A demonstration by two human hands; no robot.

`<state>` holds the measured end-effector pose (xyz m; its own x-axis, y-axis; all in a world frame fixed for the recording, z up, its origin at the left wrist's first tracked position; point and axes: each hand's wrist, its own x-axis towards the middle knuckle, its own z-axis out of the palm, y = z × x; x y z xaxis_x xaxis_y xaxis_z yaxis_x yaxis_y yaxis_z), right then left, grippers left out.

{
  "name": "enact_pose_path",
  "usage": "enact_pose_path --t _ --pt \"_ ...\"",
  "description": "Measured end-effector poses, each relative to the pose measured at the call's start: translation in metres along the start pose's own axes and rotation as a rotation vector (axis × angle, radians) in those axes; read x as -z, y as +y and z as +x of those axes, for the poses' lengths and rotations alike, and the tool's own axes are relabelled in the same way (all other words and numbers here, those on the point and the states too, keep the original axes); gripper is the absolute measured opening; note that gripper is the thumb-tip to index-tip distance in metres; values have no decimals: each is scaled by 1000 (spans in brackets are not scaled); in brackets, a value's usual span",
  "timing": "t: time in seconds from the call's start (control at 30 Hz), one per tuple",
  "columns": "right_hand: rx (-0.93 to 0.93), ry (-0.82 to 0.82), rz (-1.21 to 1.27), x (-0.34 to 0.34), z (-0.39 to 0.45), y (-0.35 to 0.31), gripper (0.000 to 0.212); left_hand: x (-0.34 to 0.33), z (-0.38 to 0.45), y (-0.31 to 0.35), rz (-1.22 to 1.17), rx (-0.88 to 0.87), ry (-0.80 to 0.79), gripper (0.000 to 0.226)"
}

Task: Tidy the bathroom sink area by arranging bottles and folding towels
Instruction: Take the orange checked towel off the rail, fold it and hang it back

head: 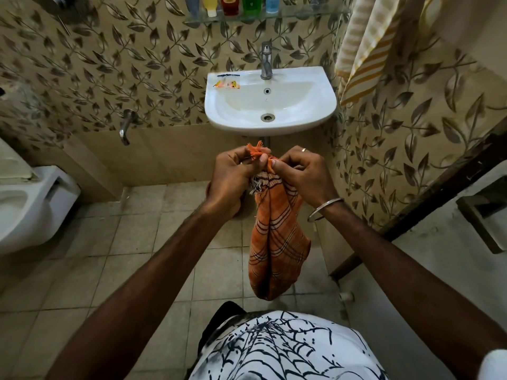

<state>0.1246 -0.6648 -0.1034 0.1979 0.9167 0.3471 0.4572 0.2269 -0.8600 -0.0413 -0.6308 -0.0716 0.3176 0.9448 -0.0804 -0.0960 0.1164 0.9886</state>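
Leaf-patterned wall tiles [115, 64], beige floor tiles [131, 242], toilet [33, 204]

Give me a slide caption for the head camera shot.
Both hands, left hand and right hand, pinch the top edge of an orange checked towel hanging below the white sink.

The bottles [227, 5] on the far glass shelf [274, 15] are cut off by the top edge. The striped towel [367, 45] and toilet [30, 204] run off-frame. The packets [227, 84] on the sink [315, 86] are unreadable.
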Motion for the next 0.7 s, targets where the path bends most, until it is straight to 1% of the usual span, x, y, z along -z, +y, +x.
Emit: enact_pose_path --t 0.1,0.2,0.27,0.37,0.47,0.57,0.7 --pt "2 16 9 0 1 -1 14 -1 -2 2 25 -9 -15 19" --pt "-10 35 -10 -2 3 -1 26 -1 -5 3 79 -32 -71 25" --pt "-30 26 -17 -2 5 -1 29 -1 -7 5 125 -54 -86 31" --pt "-70 -45 77 0 7 -4 23 2 -5 8 167 -90 -91 30" --pt "-99 -113 161 4 7 -5 26 4 -2 13 199 -119 -106 24" --pt "-120 -177 216 9 9 -2 25 7 2 16 245 -146 -74 25" --pt "-149 -309 98 13 7 11 18 12 7 21 238 -154 -7 32"
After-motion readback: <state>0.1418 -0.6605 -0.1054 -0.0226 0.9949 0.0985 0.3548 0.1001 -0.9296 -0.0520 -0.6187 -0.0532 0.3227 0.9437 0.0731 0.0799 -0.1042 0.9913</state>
